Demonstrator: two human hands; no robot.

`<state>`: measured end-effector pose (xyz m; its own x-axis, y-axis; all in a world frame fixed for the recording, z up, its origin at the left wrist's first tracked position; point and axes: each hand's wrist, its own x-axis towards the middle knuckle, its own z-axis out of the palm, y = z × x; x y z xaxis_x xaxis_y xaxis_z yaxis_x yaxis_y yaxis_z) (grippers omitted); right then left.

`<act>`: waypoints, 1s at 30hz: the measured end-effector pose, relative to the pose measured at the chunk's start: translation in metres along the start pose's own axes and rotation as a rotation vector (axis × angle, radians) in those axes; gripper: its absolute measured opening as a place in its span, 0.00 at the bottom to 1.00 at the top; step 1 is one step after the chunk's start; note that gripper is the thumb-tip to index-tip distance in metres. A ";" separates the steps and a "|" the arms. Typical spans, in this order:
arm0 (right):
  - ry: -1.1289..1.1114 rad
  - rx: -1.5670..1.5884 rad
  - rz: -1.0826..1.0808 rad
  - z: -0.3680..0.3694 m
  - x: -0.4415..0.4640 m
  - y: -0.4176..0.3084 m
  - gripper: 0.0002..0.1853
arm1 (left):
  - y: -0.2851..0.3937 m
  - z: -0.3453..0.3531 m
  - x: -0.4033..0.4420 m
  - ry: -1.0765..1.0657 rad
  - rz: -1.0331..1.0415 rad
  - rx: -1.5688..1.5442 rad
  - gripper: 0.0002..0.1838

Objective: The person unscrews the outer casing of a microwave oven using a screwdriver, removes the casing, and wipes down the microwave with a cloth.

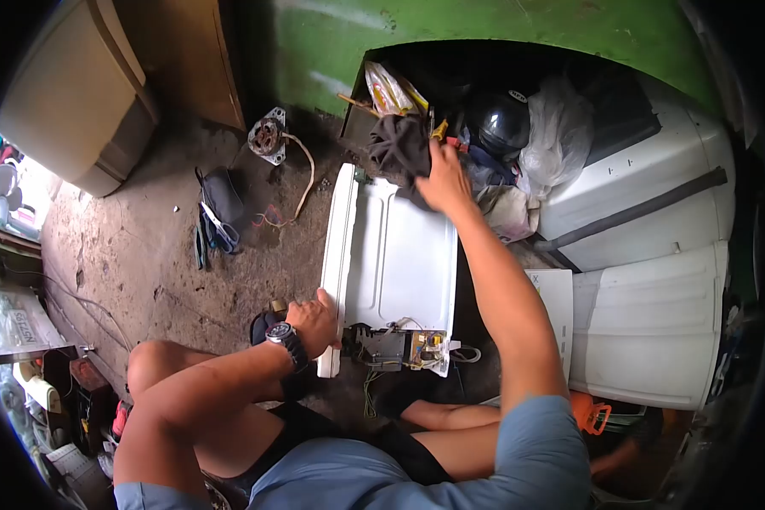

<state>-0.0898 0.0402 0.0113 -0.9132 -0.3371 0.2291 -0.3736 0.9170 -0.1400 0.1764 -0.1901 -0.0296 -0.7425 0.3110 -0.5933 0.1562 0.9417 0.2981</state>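
A white appliance panel (412, 255) lies on the floor in front of me, with a thick white edge along its left side. Wires and a circuit board (429, 348) show at its near end. My left hand (313, 325), below a wristwatch, is closed against the lower part of that left edge; some fingers are hidden. At the panel's far right corner, my right hand (444, 180) is closed on a dark cloth (399, 143). Part of the cloth hangs below the hand over the panel. Its fingertips are partly hidden.
A motor (268, 136) with a pale cable lies on the floor at the upper left. Nearer are a dark pouch and scissors (219, 225). Behind the cloth sit a black helmet (499, 121) and a plastic bag (557, 127). Large white panels (646, 323) stand at right.
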 end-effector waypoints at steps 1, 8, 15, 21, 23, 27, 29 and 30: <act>-0.129 0.091 0.040 0.000 -0.028 -0.008 0.32 | -0.002 0.001 -0.001 0.010 0.009 -0.015 0.61; -0.438 0.211 -0.198 0.013 -0.192 -0.080 0.39 | -0.013 0.012 0.002 0.061 0.146 0.069 0.61; -0.275 0.154 0.098 0.008 -0.128 -0.033 0.28 | -0.009 0.012 -0.004 0.127 0.012 -0.025 0.56; -0.385 0.169 -0.239 0.023 -0.208 -0.117 0.30 | -0.001 -0.009 -0.009 -0.053 0.098 0.079 0.38; -0.379 0.277 -0.041 0.025 -0.184 -0.115 0.32 | 0.001 -0.011 -0.006 -0.052 0.103 0.085 0.45; -0.035 0.134 0.166 0.050 -0.107 -0.046 0.18 | -0.001 0.005 -0.003 0.009 0.002 0.016 0.58; 0.037 -0.028 0.384 0.029 -0.073 -0.007 0.22 | -0.004 0.008 0.000 0.064 0.023 0.004 0.62; -0.040 -0.036 0.378 0.018 -0.065 0.010 0.29 | -0.005 0.007 0.000 0.075 0.021 -0.003 0.62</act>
<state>-0.0369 0.0672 -0.0218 -0.9913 0.0186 0.1301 -0.0043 0.9849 -0.1731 0.1803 -0.1943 -0.0367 -0.7861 0.3196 -0.5292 0.1701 0.9348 0.3119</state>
